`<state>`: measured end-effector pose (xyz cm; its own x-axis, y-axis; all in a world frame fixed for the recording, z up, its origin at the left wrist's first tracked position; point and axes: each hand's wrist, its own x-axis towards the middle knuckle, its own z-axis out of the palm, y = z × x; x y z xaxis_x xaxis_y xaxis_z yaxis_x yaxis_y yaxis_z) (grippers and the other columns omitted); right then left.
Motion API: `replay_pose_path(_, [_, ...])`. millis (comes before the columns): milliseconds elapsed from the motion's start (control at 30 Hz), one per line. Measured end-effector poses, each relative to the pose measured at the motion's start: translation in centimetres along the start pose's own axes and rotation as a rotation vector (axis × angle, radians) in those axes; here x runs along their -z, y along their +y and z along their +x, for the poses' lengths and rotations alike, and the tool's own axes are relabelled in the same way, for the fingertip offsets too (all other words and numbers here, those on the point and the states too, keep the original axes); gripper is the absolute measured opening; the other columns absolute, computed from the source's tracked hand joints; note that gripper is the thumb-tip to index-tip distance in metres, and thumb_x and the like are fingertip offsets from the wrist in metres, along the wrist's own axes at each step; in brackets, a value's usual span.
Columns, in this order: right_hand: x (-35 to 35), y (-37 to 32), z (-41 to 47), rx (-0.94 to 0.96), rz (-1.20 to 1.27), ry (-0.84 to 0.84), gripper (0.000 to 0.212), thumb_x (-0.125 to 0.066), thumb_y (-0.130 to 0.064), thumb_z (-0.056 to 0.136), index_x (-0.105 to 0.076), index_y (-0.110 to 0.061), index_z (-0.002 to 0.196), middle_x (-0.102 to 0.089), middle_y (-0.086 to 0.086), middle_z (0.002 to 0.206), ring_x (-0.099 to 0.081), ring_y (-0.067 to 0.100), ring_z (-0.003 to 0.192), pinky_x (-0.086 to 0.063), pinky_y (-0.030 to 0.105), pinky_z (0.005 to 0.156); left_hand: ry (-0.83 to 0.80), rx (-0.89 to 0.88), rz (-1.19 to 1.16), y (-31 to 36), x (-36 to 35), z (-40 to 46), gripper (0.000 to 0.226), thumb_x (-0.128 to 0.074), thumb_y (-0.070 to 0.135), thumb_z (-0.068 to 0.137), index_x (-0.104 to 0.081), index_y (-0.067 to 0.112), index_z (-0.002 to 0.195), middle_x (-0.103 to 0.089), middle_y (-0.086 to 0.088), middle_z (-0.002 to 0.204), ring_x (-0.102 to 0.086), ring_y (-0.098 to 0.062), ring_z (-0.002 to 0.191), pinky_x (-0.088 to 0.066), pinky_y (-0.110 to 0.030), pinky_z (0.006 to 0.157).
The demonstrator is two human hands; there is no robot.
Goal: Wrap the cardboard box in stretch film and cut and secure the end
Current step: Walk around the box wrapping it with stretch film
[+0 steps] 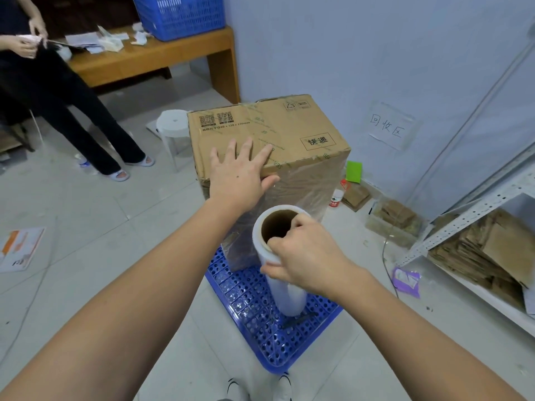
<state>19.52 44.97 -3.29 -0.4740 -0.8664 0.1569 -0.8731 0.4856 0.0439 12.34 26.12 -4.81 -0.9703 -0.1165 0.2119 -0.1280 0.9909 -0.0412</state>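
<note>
A tall cardboard box [278,131] stands on a blue perforated plastic pallet [260,322], its near side covered in clear stretch film [312,186]. My left hand [240,175] lies flat with spread fingers on the box's top near edge, thumb over the corner. My right hand [304,256] grips the top of an upright roll of stretch film [286,293], fingers hooked into its cardboard core. The roll stands just in front of the box above the pallet. A dark pen-like object [298,319] lies on the pallet beside the roll.
Another person [58,91] stands at the left by a wooden bench [162,56] with a blue basket [182,15]. A white stool [173,128] is behind the box. A metal shelf [477,209] with flattened cardboard [486,250] fills the right. A small bottle [336,198] stands by the wall.
</note>
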Motion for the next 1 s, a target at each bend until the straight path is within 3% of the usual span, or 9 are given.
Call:
replay_pose_path(200, [0.8,-1.1,-0.9,0.229,0.039,-0.036,0.041,-0.077,-0.052,0.075,-0.06,-0.016,0.065,-0.054,-0.001,0.048,-0.053,0.023,0.051,-0.041,0.037,0.098,-0.008,0.001,0.001,-0.1,0.0,0.0,0.073,-0.024,0.079,0.095,-0.016,0.045,0.158,-0.024,-0.003,0.169,-0.019,-0.035,0.155,-0.018,-0.068,0.118])
replay_pose_path(433, [1.1,-1.5,-0.5,0.175,0.077,-0.124,0.039,-0.073,-0.049,0.079,-0.048,-0.021,0.07,-0.052,-0.004,0.055,-0.052,0.021,0.06,-0.035,0.036,0.106,-0.061,-0.007,-0.034,-0.3,0.4,-0.1,0.074,-0.025,0.08,0.094,-0.014,0.045,0.159,-0.018,-0.003,0.17,-0.012,-0.034,0.157,-0.013,-0.07,0.119])
replay_pose_path(500, [1.5,-1.7,-0.5,0.089,0.036,-0.151,0.03,-0.069,-0.044,0.08,-0.05,-0.019,0.078,-0.057,-0.001,0.063,-0.054,0.022,0.066,-0.04,0.036,0.1,-0.125,-0.024,-0.056,-0.5,0.8,0.0,0.078,-0.027,0.082,0.093,-0.012,0.045,0.16,-0.014,-0.004,0.171,-0.007,-0.034,0.157,-0.009,-0.07,0.12])
replay_pose_path(600, [2.4,-2.4,-0.4,-0.105,-0.016,-0.205,0.027,-0.059,-0.035,0.087,-0.04,-0.016,0.089,-0.055,0.001,0.076,-0.054,0.025,0.075,-0.032,0.034,0.07,-0.248,-0.044,-0.228,-1.5,2.1,0.7,0.082,-0.036,0.083,0.089,-0.023,0.043,0.159,-0.014,-0.001,0.171,-0.006,-0.031,0.158,-0.001,-0.069,0.121])
replay_pose_path(667, [2.9,-3.1,0.1,-0.26,-0.008,-0.248,0.044,-0.062,-0.053,0.086,-0.039,-0.016,0.091,-0.055,0.001,0.075,-0.055,0.025,0.075,-0.025,0.033,0.064,-0.294,-0.09,-0.426,-3.0,3.6,0.8,0.074,-0.048,0.077,0.09,-0.04,0.039,0.153,-0.024,0.002,0.168,-0.017,-0.028,0.156,-0.004,-0.066,0.122])
replay_pose_path(733, [2.8,-4.0,0.8,-0.41,0.02,-0.269,0.063,-0.058,-0.077,0.078,-0.043,-0.016,0.088,-0.055,-0.001,0.069,-0.056,0.024,0.069,-0.028,0.035,0.059,-0.338,-0.227,-0.456,-5.1,4.7,0.6,0.071,-0.061,0.068,0.089,-0.044,0.036,0.151,-0.028,0.003,0.167,-0.027,-0.024,0.152,-0.019,-0.056,0.124])
replay_pose_path(800, [2.3,-4.9,1.5,-0.511,-0.007,-0.258,0.067,-0.049,-0.083,0.078,-0.046,-0.016,0.082,-0.05,-0.002,0.062,-0.053,0.023,0.063,-0.027,0.035,0.055,-0.384,-0.396,-0.313,-8.0,5.1,0.4,0.084,-0.071,0.067,0.083,-0.037,0.039,0.155,-0.023,0.004,0.168,-0.027,-0.023,0.152,-0.026,-0.047,0.123])
replay_pose_path(933, [1.3,-6.3,3.1,-0.571,-0.079,-0.166,0.057,-0.035,-0.071,0.094,-0.044,-0.017,0.08,-0.044,-0.001,0.06,-0.048,0.024,0.065,-0.028,0.036,0.059,-0.477,-0.551,-0.166,-12.9,4.8,0.9,0.12,-0.085,0.068,0.065,-0.013,0.049,0.16,-0.007,0.009,0.171,-0.005,-0.018,0.158,-0.007,-0.043,0.126])
replay_pose_path(1000, [0.8,-6.7,3.8,-0.582,-0.074,-0.118,0.052,-0.037,-0.067,0.095,-0.044,-0.018,0.078,-0.043,-0.001,0.061,-0.049,0.026,0.07,-0.031,0.035,0.06,-0.371,-0.66,-0.056,-13.9,3.9,1.2,0.123,-0.087,0.058,0.07,-0.004,0.048,0.161,-0.004,0.007,0.171,-0.001,-0.019,0.158,-0.002,-0.042,0.127])
